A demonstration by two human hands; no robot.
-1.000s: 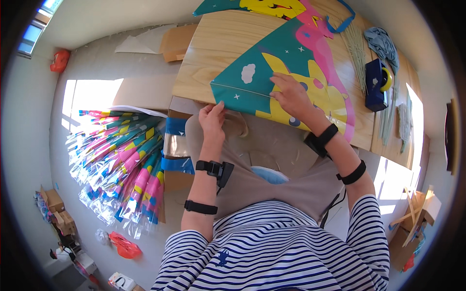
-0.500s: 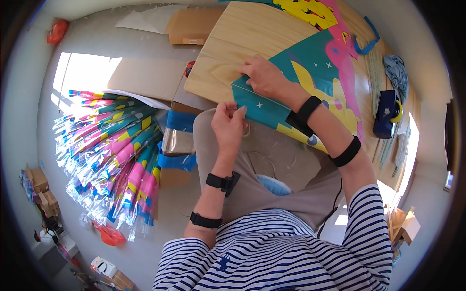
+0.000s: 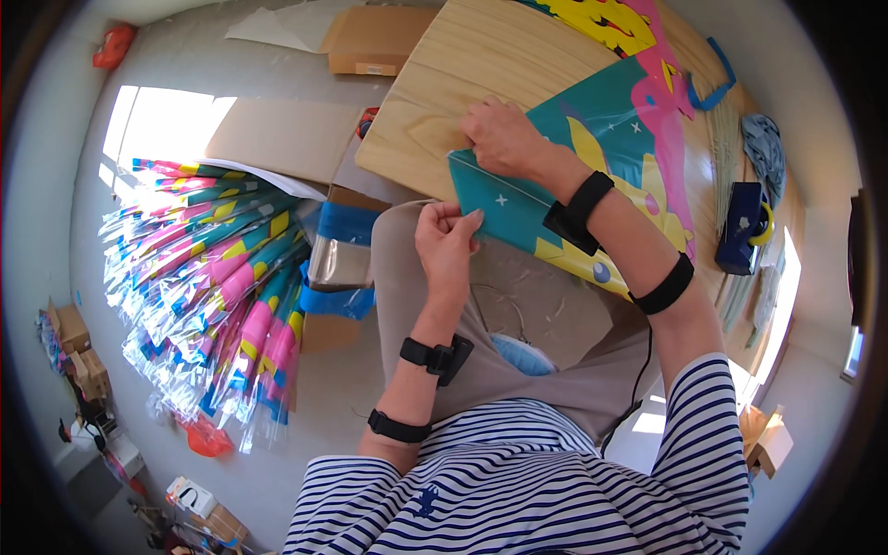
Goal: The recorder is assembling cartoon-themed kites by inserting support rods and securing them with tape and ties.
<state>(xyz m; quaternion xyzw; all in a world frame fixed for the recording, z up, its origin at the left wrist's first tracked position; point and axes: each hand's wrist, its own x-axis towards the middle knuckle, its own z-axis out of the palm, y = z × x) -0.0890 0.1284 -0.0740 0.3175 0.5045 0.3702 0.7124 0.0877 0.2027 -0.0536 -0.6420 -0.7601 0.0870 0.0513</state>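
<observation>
A printed sheet (image 3: 513, 205) in teal, yellow and pink, like a kite sail, lies partly on the wooden table and hangs over its near edge toward my lap. A thin pale line, a seam or a rod, runs along its left part. My left hand (image 3: 447, 242) pinches the sheet's lower left edge between thumb and fingers. Above the sheet's left corner, my right hand (image 3: 507, 141) rests with curled fingers at the upper edge. Whatever lies under those fingertips is hidden.
Many rolled printed bundles (image 3: 217, 268) in clear sleeves fan out at the left, beside a box with blue tape (image 3: 344, 227). On the wooden table (image 3: 430, 102) lie a second printed sheet (image 3: 601, 26), a tape dispenser (image 3: 740, 227), thin rods (image 3: 724, 157) and a grey cloth (image 3: 763, 148).
My left hand has shifted a little right and down along the sheet's edge. My right hand stays near the corner, and the whole view has shifted slightly.
</observation>
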